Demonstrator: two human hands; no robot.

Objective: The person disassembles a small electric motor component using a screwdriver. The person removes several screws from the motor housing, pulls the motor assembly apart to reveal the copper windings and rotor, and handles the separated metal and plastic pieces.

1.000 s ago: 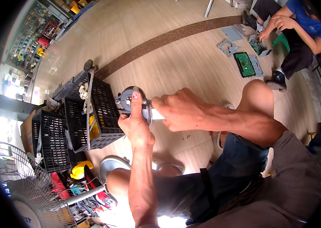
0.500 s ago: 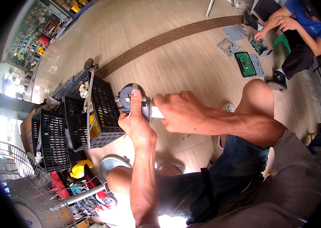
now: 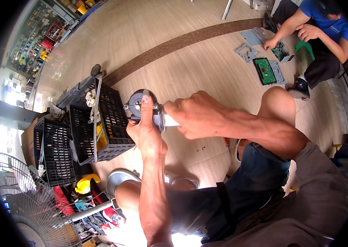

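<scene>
I hold a small grey round motor (image 3: pixel 137 106) with a metal body up in front of me, above the floor. My left hand (image 3: pixel 146 132) cups it from below, thumb pressed up across its round face. My right hand (image 3: pixel 194 115) comes in from the right and grips the motor's silver end, fingers wrapped over it. The part under my right palm is hidden. My bare knee (image 3: pixel 279 101) is raised just right of the hands.
Two black plastic crates (image 3: pixel 100 123) stand on the wooden floor to the left, one with yellow and white parts inside. A floor fan (image 3: pixel 21 206) lies lower left. At the upper right another person in a blue shirt (image 3: pixel 326 29) sits beside green circuit boards (image 3: pixel 264 71) and grey panels.
The motor and both hands have shifted slightly; my left thumb has slid up over the motor's round face. The other person's hand has moved among the boards.
</scene>
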